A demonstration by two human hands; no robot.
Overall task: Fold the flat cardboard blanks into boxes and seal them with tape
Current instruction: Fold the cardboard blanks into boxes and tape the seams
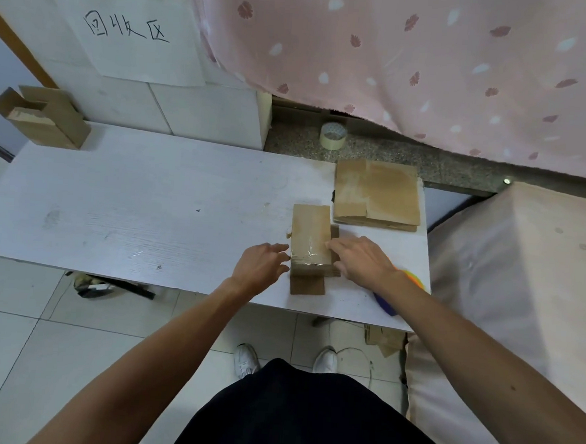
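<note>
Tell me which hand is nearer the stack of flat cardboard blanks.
Right. The right hand touches the taped box on its right edge, just short of the stack of blanks; the left hand is at its left side, farther from the stack.

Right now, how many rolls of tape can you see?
1. The tape roll stands on the stone ledge behind the table. More could be hidden under the table.

**White table holding cardboard**

A white table [148, 213] carries a taped cardboard box [310, 236] near its front right, a stack of flat blanks [377, 196] just behind it, an open box [44, 117] at the far left corner, and a partly hidden rainbow-coloured object [413, 277] at the right edge
</note>
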